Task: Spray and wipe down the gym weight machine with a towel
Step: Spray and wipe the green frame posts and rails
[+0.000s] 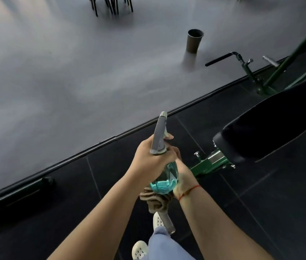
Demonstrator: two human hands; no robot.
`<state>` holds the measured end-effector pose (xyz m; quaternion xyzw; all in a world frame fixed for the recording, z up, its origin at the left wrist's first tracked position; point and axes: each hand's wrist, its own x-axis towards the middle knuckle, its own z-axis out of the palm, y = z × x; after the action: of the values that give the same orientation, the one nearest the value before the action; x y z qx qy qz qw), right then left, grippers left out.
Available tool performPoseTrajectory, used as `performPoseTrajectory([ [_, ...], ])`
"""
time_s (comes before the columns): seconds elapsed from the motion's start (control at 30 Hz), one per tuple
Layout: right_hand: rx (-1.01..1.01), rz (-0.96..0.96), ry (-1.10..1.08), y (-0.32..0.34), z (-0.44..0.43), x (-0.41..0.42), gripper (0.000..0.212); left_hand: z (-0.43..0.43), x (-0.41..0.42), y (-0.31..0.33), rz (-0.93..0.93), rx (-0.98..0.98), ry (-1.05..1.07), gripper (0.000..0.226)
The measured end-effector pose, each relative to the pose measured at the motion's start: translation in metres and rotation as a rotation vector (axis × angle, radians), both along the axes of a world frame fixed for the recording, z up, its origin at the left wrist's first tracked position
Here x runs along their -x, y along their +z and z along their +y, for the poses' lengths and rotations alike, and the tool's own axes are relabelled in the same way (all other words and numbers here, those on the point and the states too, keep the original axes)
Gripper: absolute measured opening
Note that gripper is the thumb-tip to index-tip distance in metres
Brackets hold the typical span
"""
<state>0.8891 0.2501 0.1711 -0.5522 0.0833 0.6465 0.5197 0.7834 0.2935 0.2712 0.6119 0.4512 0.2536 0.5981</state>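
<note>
My left hand (151,159) grips the neck of a spray bottle (165,180) with blue liquid and a grey spray head (159,135) that points away from me. My right hand (181,174) is wrapped round the far side of the bottle's body. A brown towel (156,200) is bunched right under the bottle, over a metal bar (167,221). The green weight machine (210,162) with its black padded seat (272,128) stands just right of my hands.
A dark cup (194,41) stands on the grey floor ahead. A black handle (221,60) and green frame tubes (296,51) rise at the right. Chair legs (111,4) show at the top. My shoes (141,250) stand on black mats below.
</note>
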Motion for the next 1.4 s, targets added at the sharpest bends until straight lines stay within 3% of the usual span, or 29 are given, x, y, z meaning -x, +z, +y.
performPoseTrajectory([
  [0.1, 0.105, -0.094, 0.048, 0.005, 0.039, -0.023, 0.054, 0.031, -0.003, 0.012, -0.026, -0.019, 0.076, 0.035],
  [0.23, 0.124, -0.174, -0.021, 0.014, 0.064, -0.051, 0.067, 0.058, 0.007, 0.015, -0.024, -0.048, 0.122, 0.03],
  [0.4, 0.019, -0.102, -0.195, 0.035, 0.09, -0.088, 0.047, 0.104, -0.004, 0.017, -0.029, -0.051, 0.169, 0.026],
  [0.67, -0.057, -0.032, -0.409, 0.028, 0.157, -0.081, 0.043, 0.208, -0.013, 0.002, 0.067, -0.117, -0.138, 0.01],
  [0.83, -0.024, -0.106, -0.549, 0.025, 0.214, -0.043, 0.031, 0.293, 0.005, -0.003, -0.012, -0.058, -0.327, 0.016],
  [0.97, -0.006, -0.218, -0.655, 0.03, 0.271, -0.009, 0.024, 0.365, 0.026, -0.001, 0.025, -0.054, -0.485, 0.02],
  [1.17, -0.152, -0.303, -0.703, 0.045, 0.344, 0.008, 0.035, 0.448, 0.034, -0.005, 0.083, -0.057, -0.531, 0.017],
  [1.4, -0.298, -0.386, -0.613, 0.057, 0.375, -0.018, 0.038, 0.5, 0.003, -0.001, 0.125, 0.028, -0.588, 0.038],
])
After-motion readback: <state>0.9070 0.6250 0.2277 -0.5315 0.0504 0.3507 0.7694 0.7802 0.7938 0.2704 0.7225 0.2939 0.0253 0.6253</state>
